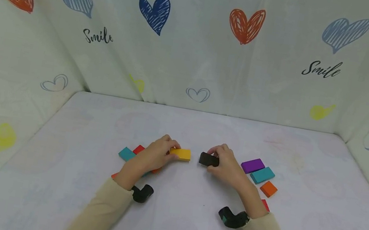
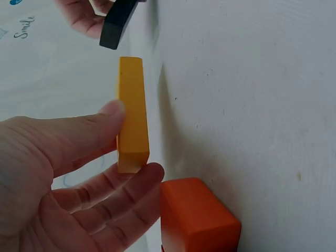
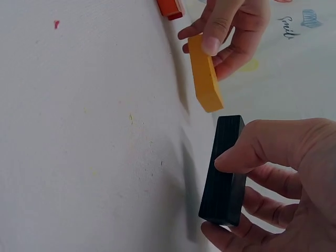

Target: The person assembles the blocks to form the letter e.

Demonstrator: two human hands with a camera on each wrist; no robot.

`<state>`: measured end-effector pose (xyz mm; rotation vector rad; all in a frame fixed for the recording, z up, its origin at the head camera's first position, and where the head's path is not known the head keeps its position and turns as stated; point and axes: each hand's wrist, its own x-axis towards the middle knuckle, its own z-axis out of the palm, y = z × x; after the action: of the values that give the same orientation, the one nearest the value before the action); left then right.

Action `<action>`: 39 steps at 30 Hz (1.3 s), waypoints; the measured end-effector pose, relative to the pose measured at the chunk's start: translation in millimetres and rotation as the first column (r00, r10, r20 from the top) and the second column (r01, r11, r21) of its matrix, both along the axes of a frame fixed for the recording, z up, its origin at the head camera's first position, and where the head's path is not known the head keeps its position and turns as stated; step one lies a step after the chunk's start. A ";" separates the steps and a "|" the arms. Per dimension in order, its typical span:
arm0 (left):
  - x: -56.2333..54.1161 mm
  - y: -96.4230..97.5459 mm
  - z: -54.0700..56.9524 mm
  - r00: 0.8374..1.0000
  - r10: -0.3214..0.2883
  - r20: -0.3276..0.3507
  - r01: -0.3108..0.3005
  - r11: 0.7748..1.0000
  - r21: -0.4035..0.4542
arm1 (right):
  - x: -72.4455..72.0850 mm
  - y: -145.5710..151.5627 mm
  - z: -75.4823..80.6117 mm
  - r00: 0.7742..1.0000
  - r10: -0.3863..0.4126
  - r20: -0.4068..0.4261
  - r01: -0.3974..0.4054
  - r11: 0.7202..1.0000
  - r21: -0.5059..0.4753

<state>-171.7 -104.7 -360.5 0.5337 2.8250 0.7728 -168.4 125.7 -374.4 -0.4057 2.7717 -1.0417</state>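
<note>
In my left hand (image 1: 156,155) a yellow rectangular block (image 1: 182,154) is pinched between thumb and fingers, its far end pointing right. My right hand (image 1: 226,165) grips a black rectangular block (image 1: 209,159) the same way, its free end pointing left. A small gap separates the two blocks in the head view. Both wrist views show shadows of the blocks on the white table beneath. An orange block (image 2: 197,215) lies close by the left fingertips in the left wrist view.
Right of my right arm lie a purple block (image 1: 253,166), a teal block (image 1: 262,175), an orange block (image 1: 268,189) and a red block (image 1: 265,205). Left, partly under my arm, are another teal block (image 1: 126,153) and red block (image 1: 138,149). A printed curtain (image 1: 192,64) hangs behind the table (image 1: 181,227).
</note>
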 end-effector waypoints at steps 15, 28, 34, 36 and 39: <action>-1.8 3.3 -7.8 0.998 0.052 -0.032 -0.053 0.998 -0.017 | -8.0 -18.3 -6.9 1.000 0.014 -0.018 -0.016 0.996 -0.091; -1.2 1.2 -8.6 0.996 0.085 0.027 -0.086 0.996 0.015 | -6.8 -13.4 -14.1 0.998 0.039 -0.058 -0.044 0.996 -0.083; -2.2 1.0 -10.8 0.995 0.099 0.021 -0.100 0.995 0.018 | -6.7 -10.2 -17.9 0.993 0.065 -0.095 -0.074 0.992 -0.100; -2.2 1.0 -11.4 0.994 0.107 0.021 -0.108 0.994 0.017 | -6.9 -9.9 -18.7 0.993 0.069 -0.093 -0.080 0.991 -0.111; -2.8 1.4 -13.5 0.994 0.112 0.011 -0.112 0.994 0.016 | -7.3 -9.5 -19.7 0.994 0.067 -0.087 -0.077 0.990 -0.119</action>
<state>-174.5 -103.3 -374.0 0.3744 2.8618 0.8169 -175.6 116.2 -394.1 -0.5734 2.7500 -1.2078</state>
